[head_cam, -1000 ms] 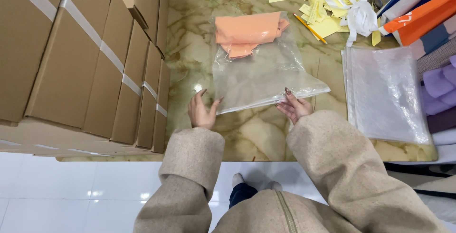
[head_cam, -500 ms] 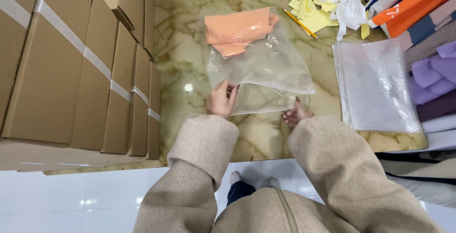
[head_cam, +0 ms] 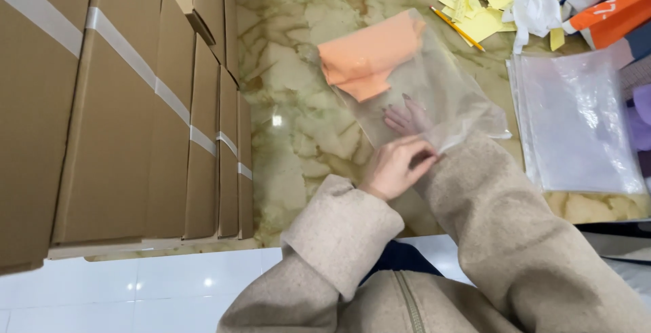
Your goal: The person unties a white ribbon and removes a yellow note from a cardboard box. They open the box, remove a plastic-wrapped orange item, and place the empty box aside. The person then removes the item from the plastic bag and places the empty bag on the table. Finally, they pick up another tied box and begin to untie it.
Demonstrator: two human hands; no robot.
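Reaching inside the clear plastic bag (head_cam: 434, 95), the right hand (head_cam: 407, 117) lies flat with its fingers spread and stretched toward the folded orange cloth (head_cam: 366, 58), which sits at the far end of the same bag; the fingertips stop just short of the cloth, seen dimly through the film. The left hand (head_cam: 397, 165) is outside the bag, its fingers pinched on the near edge of the plastic at the bag's mouth, right where the right wrist goes in. Both arms are in beige coat sleeves. The bag rests on a yellow-green marble tabletop (head_cam: 298, 123), roughly in the middle of it and slanting away to the left. To the right of it, near but apart, lies a stack of clear plastic bags (head_cam: 576, 123), flat and empty-looking. Beyond the bag, at the far edge of the table, a yellow pencil (head_cam: 458, 29) lies beside a heap of yellow paper slips (head_cam: 475, 7) with some crumpled white plastic among them. Along the left side a row of cardboard boxes (head_cam: 122, 116) stands on edge, each banded with white tape.
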